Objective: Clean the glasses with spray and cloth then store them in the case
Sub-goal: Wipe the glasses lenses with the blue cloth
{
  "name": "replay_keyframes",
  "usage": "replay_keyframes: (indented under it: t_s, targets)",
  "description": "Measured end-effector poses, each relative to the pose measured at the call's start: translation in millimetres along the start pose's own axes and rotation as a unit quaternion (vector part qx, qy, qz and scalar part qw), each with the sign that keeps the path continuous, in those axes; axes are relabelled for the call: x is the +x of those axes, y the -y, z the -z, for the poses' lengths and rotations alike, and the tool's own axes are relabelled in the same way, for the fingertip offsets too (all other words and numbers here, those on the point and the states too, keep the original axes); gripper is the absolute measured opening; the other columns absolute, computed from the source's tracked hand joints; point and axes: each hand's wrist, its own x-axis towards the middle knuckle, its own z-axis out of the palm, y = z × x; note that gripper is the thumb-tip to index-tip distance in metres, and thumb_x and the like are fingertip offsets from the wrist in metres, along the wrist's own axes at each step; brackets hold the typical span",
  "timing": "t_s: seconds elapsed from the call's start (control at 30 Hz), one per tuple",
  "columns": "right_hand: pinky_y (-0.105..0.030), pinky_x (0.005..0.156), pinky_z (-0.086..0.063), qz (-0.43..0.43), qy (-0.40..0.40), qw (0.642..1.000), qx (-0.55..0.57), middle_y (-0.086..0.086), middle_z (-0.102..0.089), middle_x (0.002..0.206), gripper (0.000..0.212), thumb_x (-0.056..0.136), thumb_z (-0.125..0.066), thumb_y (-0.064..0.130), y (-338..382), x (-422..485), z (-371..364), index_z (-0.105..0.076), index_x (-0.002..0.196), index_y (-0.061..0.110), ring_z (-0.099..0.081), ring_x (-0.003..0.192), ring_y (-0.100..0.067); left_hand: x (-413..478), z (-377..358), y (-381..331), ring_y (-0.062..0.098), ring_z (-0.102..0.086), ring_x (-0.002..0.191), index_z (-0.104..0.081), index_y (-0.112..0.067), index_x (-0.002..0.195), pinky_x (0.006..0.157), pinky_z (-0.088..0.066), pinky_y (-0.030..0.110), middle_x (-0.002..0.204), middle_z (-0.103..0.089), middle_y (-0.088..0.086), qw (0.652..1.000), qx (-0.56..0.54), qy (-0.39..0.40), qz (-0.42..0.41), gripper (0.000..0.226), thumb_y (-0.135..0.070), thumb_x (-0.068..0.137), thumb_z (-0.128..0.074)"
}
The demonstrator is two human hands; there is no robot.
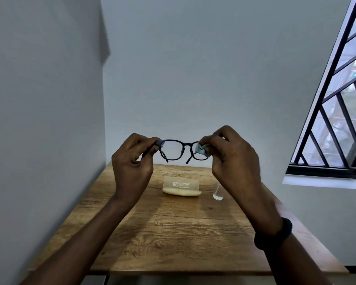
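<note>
Black-framed glasses (174, 150) are held up in the air above the wooden table (173, 233). My left hand (133, 161) pinches the frame's left corner at the hinge. My right hand (232, 155) pinches a small light-blue cloth (201, 150) around the right lens, which is mostly hidden by it. An open cream glasses case (181, 188) with a translucent lid sits on the table below the glasses. A small clear spray bottle (217, 193) stands to the right of the case, partly behind my right wrist.
The table stands against a white wall, with another wall close on the left. A barred window (341, 112) is at the right. A dark band (275, 233) circles my right wrist.
</note>
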Motion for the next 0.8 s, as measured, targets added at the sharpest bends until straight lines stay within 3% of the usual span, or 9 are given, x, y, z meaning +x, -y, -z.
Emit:
replay_keyframes:
  t_s: [0.2, 0.43, 0.7, 0.8]
  targets:
    - [-0.029, 0.051, -0.051, 0.042, 0.014, 0.999, 0.01, 0.008, -0.062, 0.101, 0.042, 0.077, -0.07, -0.006, 11, -7, -5, -0.073, 0.103, 0.027, -0.064, 0.077, -0.015, -1, 1, 0, 0.004, -0.063, 0.082, -0.079, -0.007, 0.103, 0.075, -0.045, 0.014, 0.085, -0.067, 0.003, 1.0, 0.006, 0.001, -0.005, 0.021, 0.007, 0.088, -0.072]
    - [-0.036, 0.055, -0.054, 0.058, 0.077, 0.995, 0.032, 0.01, -0.061, 0.105, 0.037, 0.082, -0.069, 0.002, -1, -37, -8, -0.071, 0.107, 0.029, -0.064, 0.085, -0.013, -6, 4, 6, 0.007, -0.064, 0.082, -0.08, -0.006, 0.101, 0.073, -0.045, 0.014, 0.085, -0.068, 0.002, 1.0, 0.015, 0.008, -0.006, 0.021, 0.007, 0.087, -0.073]
    - [-0.031, 0.059, -0.052, -0.081, 0.05, 0.995, 0.033, 0.014, -0.063, 0.096, 0.021, 0.089, -0.07, 0.011, -72, -71, -24, -0.076, 0.102, 0.027, -0.062, 0.078, -0.006, -17, 1, 18, 0.017, -0.065, 0.078, -0.08, -0.009, 0.103, 0.069, -0.052, 0.036, 0.085, -0.067, 0.0, 1.0, 0.006, 0.019, 0.006, 0.021, 0.004, 0.088, -0.073]
    - [-0.033, 0.064, -0.052, -0.144, 0.079, 0.986, 0.012, 0.007, -0.068, 0.095, 0.02, 0.087, -0.071, 0.011, -98, -88, -50, -0.075, 0.103, 0.023, -0.066, 0.082, -0.014, -20, -1, 17, 0.022, -0.066, 0.078, -0.08, -0.009, 0.103, 0.068, -0.052, 0.043, 0.085, -0.067, 0.001, 1.0, 0.001, 0.025, 0.0, 0.021, 0.003, 0.088, -0.072]
